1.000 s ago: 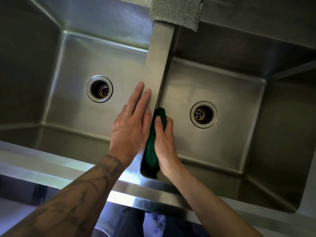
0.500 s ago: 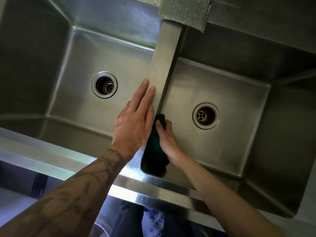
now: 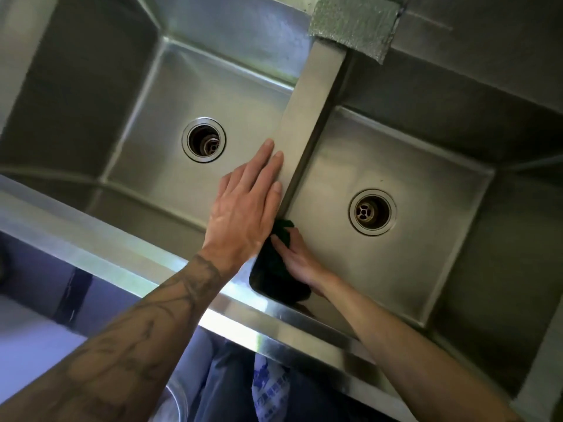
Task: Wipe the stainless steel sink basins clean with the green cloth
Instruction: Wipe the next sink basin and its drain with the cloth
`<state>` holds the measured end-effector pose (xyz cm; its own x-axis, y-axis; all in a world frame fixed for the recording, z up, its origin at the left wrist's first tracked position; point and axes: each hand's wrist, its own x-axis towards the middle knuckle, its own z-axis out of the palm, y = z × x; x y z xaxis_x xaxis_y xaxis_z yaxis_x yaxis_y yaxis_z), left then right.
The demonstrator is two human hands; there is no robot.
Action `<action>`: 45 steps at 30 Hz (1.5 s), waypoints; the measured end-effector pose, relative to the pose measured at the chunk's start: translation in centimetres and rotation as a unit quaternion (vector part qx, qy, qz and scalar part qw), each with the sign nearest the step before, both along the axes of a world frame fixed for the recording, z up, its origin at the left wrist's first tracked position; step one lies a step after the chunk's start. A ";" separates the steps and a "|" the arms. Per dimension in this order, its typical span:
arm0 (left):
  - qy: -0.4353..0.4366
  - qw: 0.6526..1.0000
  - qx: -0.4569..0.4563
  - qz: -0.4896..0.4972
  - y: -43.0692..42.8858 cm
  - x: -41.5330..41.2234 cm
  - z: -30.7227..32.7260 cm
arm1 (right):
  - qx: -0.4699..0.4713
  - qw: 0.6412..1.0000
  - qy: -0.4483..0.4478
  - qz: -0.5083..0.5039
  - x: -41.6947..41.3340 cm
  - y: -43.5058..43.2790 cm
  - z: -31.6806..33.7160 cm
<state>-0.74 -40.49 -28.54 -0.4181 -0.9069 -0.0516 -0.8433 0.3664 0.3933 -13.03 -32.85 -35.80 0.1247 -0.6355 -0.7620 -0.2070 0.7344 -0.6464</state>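
A double stainless steel sink fills the view: a left basin [image 3: 170, 86] and a right basin [image 3: 420, 166], parted by a flat steel divider [image 3: 313, 108]. My left hand [image 3: 243, 208] lies flat with straight fingers on the near end of the divider. Below it, inside the right basin, my right hand [image 3: 297, 258] presses the dark green cloth [image 3: 275, 263] against the divider's wall near the front corner. The left hand hides part of the cloth.
Each basin has a round drain, one on the left [image 3: 203, 144] and one on the right [image 3: 372, 211]. A grey scouring pad [image 3: 353, 22] is draped over the divider's far end. The sink's front rim [image 3: 128, 263] runs across below my arms.
My right hand and the cloth have slid down the divider wall toward the front corner. My left hand has stayed flat on the divider. The view has shifted.
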 end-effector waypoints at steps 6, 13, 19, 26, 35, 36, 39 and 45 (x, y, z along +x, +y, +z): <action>-0.035 0.993 0.053 0.103 7.5 2.0 1.3 | -0.084 0.989 -0.016 0.123 -1.2 3.0 -0.4; -0.080 0.983 0.020 0.164 12.1 1.4 0.4 | -0.017 0.981 0.024 0.194 -1.1 1.3 -3.0; -0.077 0.983 -0.008 0.165 12.2 1.5 0.1 | -0.062 0.985 -0.018 0.158 -1.8 3.8 -0.3; -0.081 0.984 -0.009 0.160 11.9 1.5 0.8 | -0.037 0.985 0.016 0.167 -2.0 3.4 1.4; -0.075 0.982 -0.004 0.176 11.9 1.3 1.0 | -0.056 0.977 0.038 0.200 -5.8 6.1 2.5; -0.071 0.981 -0.010 0.180 11.9 1.3 1.0 | -0.046 0.976 0.035 0.212 -6.1 5.9 1.6; -0.062 0.978 -0.032 0.195 11.9 1.1 0.9 | -0.028 0.970 0.055 0.235 -6.7 6.2 -0.9; -0.104 0.974 -0.009 0.200 12.4 0.4 1.2 | -0.054 0.981 -0.015 0.183 -7.9 7.8 0.5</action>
<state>-0.36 -28.04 -27.31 -0.0134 -0.9967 -0.0801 -0.9806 -0.0025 0.1958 -20.94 -25.05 -35.26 0.3818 -0.6203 -0.6852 -0.4242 0.5411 -0.7262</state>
